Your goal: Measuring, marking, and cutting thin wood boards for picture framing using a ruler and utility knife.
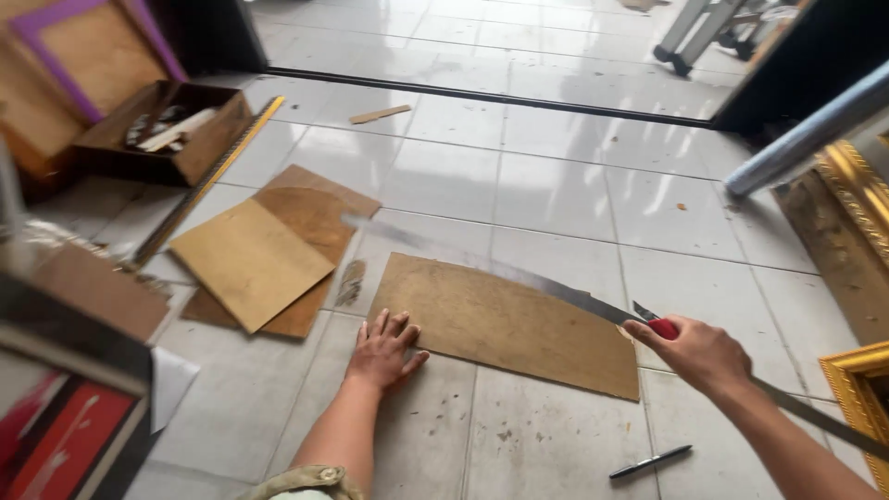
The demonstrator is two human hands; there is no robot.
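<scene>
Hardboard sheet, flat brown and roughly rectangular (505, 324), lies on the pale tiled floor (556, 194) right in front of the person. Left hand (384, 350) is pressed palm-down on its near-left corner, fingers spread flat, gripping nothing, just pinning the board. Right hand (699, 352) has its fingers closed around a red-handled cutter (659, 326) at the sheet's right edge; a short dark blade tip shows beside the thumb. Long grey metal straightedge (519, 276) runs diagonally over the top of the sheet towards that hand (blurred by motion, so I can't tell whether it rests on the board or is lifted off it).

Progress, as a judgement: the sheet looks whole, with no visible cut line or separated strip, so cutting seems not yet done, or barely started at the right edge. Sheet's upper edge is hidden under the straightedge, so can't confirm.

Around it:
- two stacked brown board offcuts (269, 255) to the left, well apart from the left hand
- long yellow-and-black ruler (208, 181) lying beside a dark wooden box of scraps (162, 130)
- black pen (651, 461) on the floor near the right forearm
- gilt picture frame corner (857, 389) at far right, another gold moulding (857, 185) above it
- small wood sliver (380, 114) further out on the tiles
</scene>
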